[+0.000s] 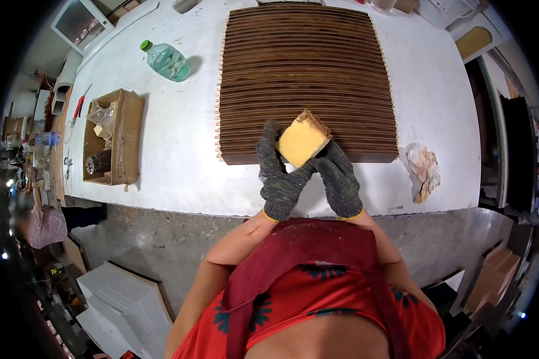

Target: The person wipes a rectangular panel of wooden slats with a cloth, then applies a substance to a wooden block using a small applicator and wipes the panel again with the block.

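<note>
Between my two gloved hands is a yellow sponge block [303, 142], its far and right sides stained brown. My left hand [275, 177], in a dark grey knit glove, grips the sponge at its left and near side, one finger pointing away from me. From the right, my right hand [338, 178] in a matching glove closes on the sponge's near right corner. Some of the fingertips are hidden behind the sponge. Just beyond my hands lies a wide stack of dark brown wooden strips [305, 78], side by side with pale ends along both edges.
On the white table [185, 131] a green-capped bottle [169, 61] lies at the left. Nearer stands an open cardboard box [126, 137] with odds and ends, beside a red-handled tool [79, 106] and scissors [67, 166]. A crumpled stained cloth [424, 170] lies at the right.
</note>
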A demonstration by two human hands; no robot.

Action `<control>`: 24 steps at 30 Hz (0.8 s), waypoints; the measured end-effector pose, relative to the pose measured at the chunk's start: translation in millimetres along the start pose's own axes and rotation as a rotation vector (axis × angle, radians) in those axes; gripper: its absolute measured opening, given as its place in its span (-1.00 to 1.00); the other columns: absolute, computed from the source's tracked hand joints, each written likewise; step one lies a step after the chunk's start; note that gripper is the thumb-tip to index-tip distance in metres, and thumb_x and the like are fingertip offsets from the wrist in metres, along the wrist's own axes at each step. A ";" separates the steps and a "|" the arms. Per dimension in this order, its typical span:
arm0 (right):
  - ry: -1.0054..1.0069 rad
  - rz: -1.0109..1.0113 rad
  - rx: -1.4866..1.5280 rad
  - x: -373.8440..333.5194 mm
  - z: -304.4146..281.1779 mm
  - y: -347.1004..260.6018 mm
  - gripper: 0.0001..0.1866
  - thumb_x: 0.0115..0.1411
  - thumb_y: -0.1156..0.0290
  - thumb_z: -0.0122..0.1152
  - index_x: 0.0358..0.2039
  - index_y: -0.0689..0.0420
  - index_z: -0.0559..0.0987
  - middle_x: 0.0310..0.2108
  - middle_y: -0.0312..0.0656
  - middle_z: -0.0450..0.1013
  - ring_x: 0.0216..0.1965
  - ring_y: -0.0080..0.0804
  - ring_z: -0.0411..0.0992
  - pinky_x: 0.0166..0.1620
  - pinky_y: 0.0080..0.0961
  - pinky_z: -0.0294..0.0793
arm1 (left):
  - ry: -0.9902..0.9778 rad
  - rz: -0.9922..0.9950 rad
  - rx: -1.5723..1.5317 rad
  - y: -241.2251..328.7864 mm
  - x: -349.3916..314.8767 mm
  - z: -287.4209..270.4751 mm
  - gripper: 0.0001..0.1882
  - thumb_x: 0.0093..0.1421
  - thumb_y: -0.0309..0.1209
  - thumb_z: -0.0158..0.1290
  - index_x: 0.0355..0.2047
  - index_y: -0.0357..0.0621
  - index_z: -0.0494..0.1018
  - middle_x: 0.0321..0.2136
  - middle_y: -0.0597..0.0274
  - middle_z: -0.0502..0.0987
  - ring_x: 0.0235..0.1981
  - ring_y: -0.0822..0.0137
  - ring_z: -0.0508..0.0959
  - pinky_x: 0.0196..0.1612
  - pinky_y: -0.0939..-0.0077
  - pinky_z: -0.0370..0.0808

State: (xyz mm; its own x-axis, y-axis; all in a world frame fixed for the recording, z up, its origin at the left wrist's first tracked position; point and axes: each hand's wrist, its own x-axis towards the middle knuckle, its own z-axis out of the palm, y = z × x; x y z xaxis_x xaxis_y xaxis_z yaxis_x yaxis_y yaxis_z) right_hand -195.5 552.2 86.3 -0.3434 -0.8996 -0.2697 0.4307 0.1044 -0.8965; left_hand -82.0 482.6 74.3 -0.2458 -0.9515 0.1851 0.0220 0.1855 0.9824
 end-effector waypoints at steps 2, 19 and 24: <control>0.026 0.019 0.063 4.2 -1.4 -1.3 -0.44 0.19 0.46 0.19 0.19 0.22 0.29 0.03 -0.21 0.40 0.00 -0.47 0.35 0.01 -0.54 0.37 | -0.037 0.056 0.253 3.6 -8.0 3.6 0.07 -0.16 -0.53 0.38 0.31 -0.18 -0.01 0.03 0.10 0.29 0.01 0.27 0.37 0.04 0.39 0.40; -0.193 0.064 -0.168 21.3 -37.1 -17.9 -0.38 0.18 0.47 0.16 0.25 0.21 0.23 0.12 -0.18 0.36 -0.09 -0.51 0.40 -0.13 -0.56 0.44 | 0.041 -0.670 -0.886 9.7 0.3 -29.6 -0.53 0.23 -0.44 0.04 0.14 -0.26 0.26 -0.03 0.13 0.45 -0.03 0.26 0.48 0.05 0.42 0.45; -0.137 -0.081 -0.357 9.9 -21.0 15.5 -0.13 0.02 0.41 0.41 0.30 0.15 0.14 0.17 -0.16 0.29 0.05 -0.47 0.32 0.02 -0.51 0.39 | 0.061 -0.767 -1.063 -0.1 -6.9 -17.3 -0.61 0.26 -0.42 0.02 0.08 -0.23 0.30 -0.07 0.12 0.47 -0.04 0.22 0.51 0.02 0.38 0.49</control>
State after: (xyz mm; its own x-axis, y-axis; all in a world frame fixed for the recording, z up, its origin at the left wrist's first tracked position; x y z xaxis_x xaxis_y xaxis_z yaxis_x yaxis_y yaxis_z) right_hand -209.7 553.8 62.3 -0.2393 -0.9567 -0.1655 0.0805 0.1503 -0.9854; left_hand -63.6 484.8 73.4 -0.4941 -0.7424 -0.4524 0.6518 -0.6607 0.3724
